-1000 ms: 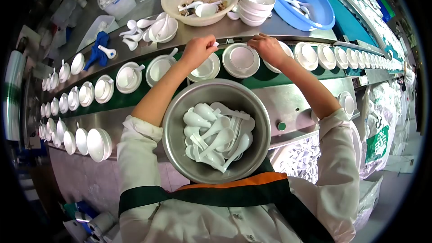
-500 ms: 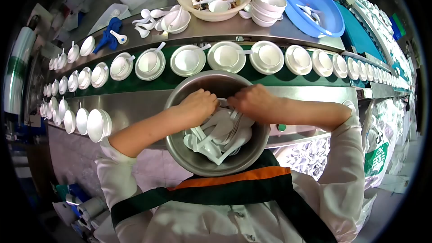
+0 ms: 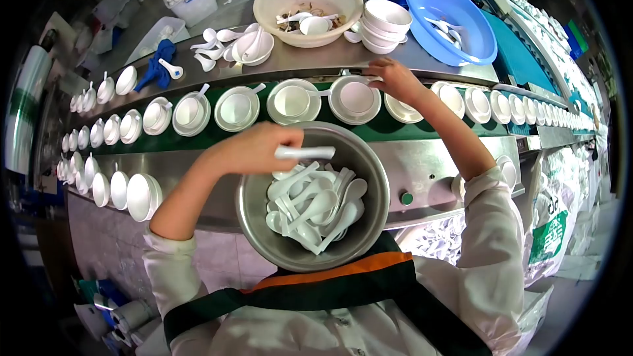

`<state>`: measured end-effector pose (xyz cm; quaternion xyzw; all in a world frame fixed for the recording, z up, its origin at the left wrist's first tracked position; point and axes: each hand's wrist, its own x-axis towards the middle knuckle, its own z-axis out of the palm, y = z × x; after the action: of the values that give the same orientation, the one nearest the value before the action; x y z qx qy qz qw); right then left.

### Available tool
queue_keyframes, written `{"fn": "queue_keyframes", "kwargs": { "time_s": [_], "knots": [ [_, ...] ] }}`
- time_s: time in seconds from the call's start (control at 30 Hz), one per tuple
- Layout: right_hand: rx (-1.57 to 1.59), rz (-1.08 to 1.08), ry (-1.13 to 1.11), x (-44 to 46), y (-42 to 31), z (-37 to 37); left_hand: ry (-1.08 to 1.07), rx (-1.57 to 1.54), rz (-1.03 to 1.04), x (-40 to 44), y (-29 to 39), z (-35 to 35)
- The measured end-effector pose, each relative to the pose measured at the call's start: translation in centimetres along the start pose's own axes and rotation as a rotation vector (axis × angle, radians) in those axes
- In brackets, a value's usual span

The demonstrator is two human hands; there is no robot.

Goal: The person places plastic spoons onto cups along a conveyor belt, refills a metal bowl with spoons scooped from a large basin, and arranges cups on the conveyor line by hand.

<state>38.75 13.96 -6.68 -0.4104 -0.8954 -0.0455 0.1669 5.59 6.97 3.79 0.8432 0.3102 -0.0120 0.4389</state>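
Observation:
A white spoon (image 3: 305, 152) juts from my left hand (image 3: 260, 148), which is closed on it above the steel basin (image 3: 377, 224). Loose white spoons (image 3: 316, 204) lie heaped in that basin. My right hand (image 3: 399, 82) reaches over the green belt, its thumb and fingers pinched beside a white bowl on a saucer (image 3: 356, 99). A small white end shows between those fingers and looks like a spoon handle; the rest is hidden. Under my right wrist sits another bowl on a saucer (image 3: 403, 111), partly covered. The bowl to the left (image 3: 292, 101) carries a spoon.
Bowls on saucers line the green belt (image 3: 264, 130). Behind it stand a cream basin (image 3: 264, 10), stacked bowls (image 3: 386, 16) and a blue basin (image 3: 484, 39). Stacked bowls (image 3: 145, 196) stand at the near left. A green-capped item (image 3: 406, 198) lies on the steel ledge.
My hands have parted from over the basin. The left moved left, now with a spoon showing; the right moved up and right to the belt. The bowls on the belt appear shifted left.

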Motion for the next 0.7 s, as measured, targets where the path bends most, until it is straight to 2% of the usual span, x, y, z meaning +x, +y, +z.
{"fn": "queue_keyframes", "kwargs": {
  "time_s": [0.07,0.1,0.13,0.2,0.27,0.37,0.47,0.53,0.6,0.67,0.7],
  "knots": [
    [0.406,0.255,0.034,1.3,-3.6,-3.6,0.207,-0.022,0.101,1.5,-0.3,-0.2],
    [0.722,0.367,-0.03,1.8,-4.7,-4.8,0.285,-0.016,0.124,2.5,-0.2,-0.4],
    [0.722,0.371,-0.03,2.2,-5.9,-6.4,0.363,-0.009,0.151,3.7,0.1,-0.5],
    [1.386,0.532,-0.363,2.8,-7.7,-9.1,0.465,0.018,0.129,5.8,1.4,-0.3],
    [1.294,0.509,-0.401,2.8,-7.4,-9.6,0.564,0.122,0.209,7.7,1.3,0.1],
    [1.329,0.593,-0.247,1.8,-6.0,-9.5,0.642,0.201,0.221,8.8,2.4,0.5],
    [1.321,0.565,-0.132,1.1,-4.6,-9.0,0.688,0.192,0.283,10.1,1.7,1.1],
    [1.331,0.563,-0.133,1.2,-4.1,-8.9,0.652,0.145,0.271,10.8,0.7,1.1],
    [1.304,0.632,-0.052,1.4,-4.1,-8.9,0.649,-0.027,0.315,11.5,-0.4,1.0],
    [1.32,0.664,-0.045,1.5,-3.2,-8.2,0.663,-0.031,0.28,11.9,-1.9,0.3],
    [1.277,0.618,0.012,1.5,-2.7,-7.8,0.655,-0.184,0.213,11.6,-1.9,-0.1]
  ]
}}
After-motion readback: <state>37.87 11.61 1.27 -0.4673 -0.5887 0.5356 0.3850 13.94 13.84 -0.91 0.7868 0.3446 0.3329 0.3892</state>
